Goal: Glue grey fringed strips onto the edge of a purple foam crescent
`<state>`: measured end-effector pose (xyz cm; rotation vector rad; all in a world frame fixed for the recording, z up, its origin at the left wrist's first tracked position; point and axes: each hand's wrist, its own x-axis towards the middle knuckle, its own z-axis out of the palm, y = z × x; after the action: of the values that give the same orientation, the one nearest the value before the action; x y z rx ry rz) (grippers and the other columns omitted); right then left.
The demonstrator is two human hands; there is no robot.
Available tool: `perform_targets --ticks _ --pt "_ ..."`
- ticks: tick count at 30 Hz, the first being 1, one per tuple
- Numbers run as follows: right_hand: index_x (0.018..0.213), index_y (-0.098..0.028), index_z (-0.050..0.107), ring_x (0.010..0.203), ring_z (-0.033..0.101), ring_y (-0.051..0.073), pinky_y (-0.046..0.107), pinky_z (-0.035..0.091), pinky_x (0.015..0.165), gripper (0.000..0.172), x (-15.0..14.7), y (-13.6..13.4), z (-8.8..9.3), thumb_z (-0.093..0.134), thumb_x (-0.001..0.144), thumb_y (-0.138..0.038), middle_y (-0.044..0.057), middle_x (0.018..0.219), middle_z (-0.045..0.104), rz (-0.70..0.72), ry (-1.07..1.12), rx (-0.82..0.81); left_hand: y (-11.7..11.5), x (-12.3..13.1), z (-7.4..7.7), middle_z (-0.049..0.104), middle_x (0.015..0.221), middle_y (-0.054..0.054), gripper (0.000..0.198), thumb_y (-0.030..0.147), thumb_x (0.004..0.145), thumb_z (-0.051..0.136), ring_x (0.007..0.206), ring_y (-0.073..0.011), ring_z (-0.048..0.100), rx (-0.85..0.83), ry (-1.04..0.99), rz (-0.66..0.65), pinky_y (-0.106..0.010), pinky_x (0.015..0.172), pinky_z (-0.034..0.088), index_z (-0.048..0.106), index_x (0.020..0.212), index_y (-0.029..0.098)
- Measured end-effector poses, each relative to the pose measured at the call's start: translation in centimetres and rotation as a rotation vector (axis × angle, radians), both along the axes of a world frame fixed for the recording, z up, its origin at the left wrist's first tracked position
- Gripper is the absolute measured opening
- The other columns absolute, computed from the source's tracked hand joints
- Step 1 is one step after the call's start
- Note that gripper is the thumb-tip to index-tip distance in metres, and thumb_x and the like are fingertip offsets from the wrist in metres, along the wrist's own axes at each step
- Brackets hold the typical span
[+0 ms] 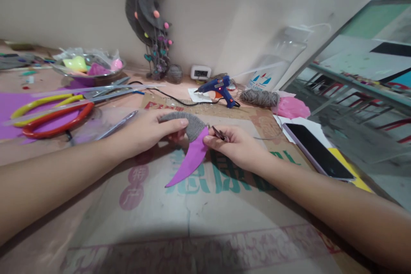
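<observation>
A crescent [190, 157] cut from purple sheet, its upper part wound with grey yarn [195, 126], is held above the cardboard. My left hand [162, 127] is closed on the wound end, thumb on top and fingers beneath. My right hand [233, 142] pinches the crescent's outer edge where the winding meets bare purple. A small dark pointed object [220, 133] also sits between my right fingers; its kind is unclear. The purple tip points down and left, free of both hands. A thin yarn strand runs right from my right hand toward the grey yarn bundle [259, 97].
A blue glue gun [221, 89] with a lit red light stands behind my hands, near a small clock [201, 72]. Scissors [58, 115], a pen [118, 124] and a metal bowl [88, 78] lie left. A phone [317, 150] rests right. Decorated grey crescents [147, 13] hang on the wall.
</observation>
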<state>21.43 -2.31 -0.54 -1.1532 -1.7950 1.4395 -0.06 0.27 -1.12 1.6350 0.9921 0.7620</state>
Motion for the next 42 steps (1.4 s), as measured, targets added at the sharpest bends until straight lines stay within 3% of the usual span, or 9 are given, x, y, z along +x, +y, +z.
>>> perform_targets --ticks 6,10,12,17,20,23,30,42 --pt "0.067 -0.018 0.049 0.057 0.044 0.008 0.022 0.034 0.057 0.025 -0.2 0.0 0.1 0.052 0.086 -0.034 -0.005 0.062 0.048 0.008 -0.063 0.036 0.1 -0.1 -0.2 0.06 0.062 0.001 0.034 0.044 0.083 0.055 0.052 -0.0079 0.049 -0.064 -0.023 -0.024 -0.019 0.047 0.035 0.058 0.063 0.017" --pt "0.069 -0.017 0.052 0.057 0.044 0.008 0.022 0.033 0.054 0.025 -0.1 -0.3 0.6 0.051 0.086 -0.036 -0.004 0.063 0.049 -0.003 -0.197 0.148 0.1 0.0 -0.1 0.059 0.061 0.001 0.034 0.045 0.082 0.055 0.051 -0.0084 0.049 -0.038 0.025 0.013 -0.02 0.047 0.035 0.056 0.063 0.016" --pt "0.074 -0.017 0.054 0.058 0.045 0.01 0.023 0.034 0.054 0.025 0.4 -0.4 0.9 0.051 0.086 -0.039 -0.002 0.065 0.051 -0.015 -0.288 0.293 0.1 0.0 0.0 0.059 0.06 0.001 0.036 0.047 0.082 0.054 0.051 -0.0092 0.049 0.007 0.106 0.059 -0.021 0.048 0.036 0.056 0.063 0.016" --pt "0.106 -0.015 0.053 0.073 0.052 0.015 0.028 0.04 0.065 0.031 1.8 -0.8 1.3 0.042 0.092 -0.04 0.005 0.085 0.059 -0.059 -0.398 0.864 0.1 -0.2 0.2 0.062 0.061 0.001 0.04 0.052 0.082 0.05 0.055 -0.012 0.054 0.101 0.294 0.082 -0.023 0.052 0.038 0.059 0.064 0.017" --pt "0.115 -0.016 0.051 0.078 0.055 0.015 0.028 0.041 0.069 0.027 2.0 -0.9 0.9 0.042 0.094 -0.032 0.006 0.092 0.061 -0.026 -0.49 1.017 0.1 -0.2 0.2 0.063 0.061 0.001 0.04 0.053 0.081 0.051 0.055 -0.0128 0.055 0.156 0.344 0.071 -0.024 0.052 0.039 0.06 0.064 0.018" --pt "0.112 -0.016 0.055 0.072 0.054 0.014 0.027 0.04 0.065 0.027 1.7 -0.9 0.7 0.042 0.095 -0.033 0.005 0.086 0.061 0.032 -0.597 1.129 0.1 -0.1 0.3 0.061 0.059 0.003 0.036 0.05 0.08 0.052 0.054 -0.0125 0.055 0.199 0.34 0.051 -0.023 0.051 0.039 0.062 0.065 0.019" --pt "0.105 -0.016 0.062 0.064 0.052 0.015 0.027 0.032 0.056 0.029 1.0 -1.6 1.2 0.039 0.096 -0.031 0.003 0.076 0.06 0.042 -0.878 1.27 0.1 0.1 0.4 0.057 0.053 0.004 0.027 0.041 0.079 0.054 0.051 -0.0115 0.052 0.253 0.324 0.047 -0.021 0.048 0.036 0.063 0.062 0.021" --pt "0.111 -0.017 0.058 0.068 0.049 0.015 0.029 0.028 0.058 0.023 1.0 -2.4 1.2 0.046 0.093 -0.025 0.004 0.081 0.06 0.109 -1.066 1.346 0.0 0.3 0.4 0.056 0.054 0.004 0.024 0.036 0.079 0.051 0.052 -0.0121 0.052 0.271 0.325 0.017 -0.021 0.049 0.037 0.059 0.062 0.021"
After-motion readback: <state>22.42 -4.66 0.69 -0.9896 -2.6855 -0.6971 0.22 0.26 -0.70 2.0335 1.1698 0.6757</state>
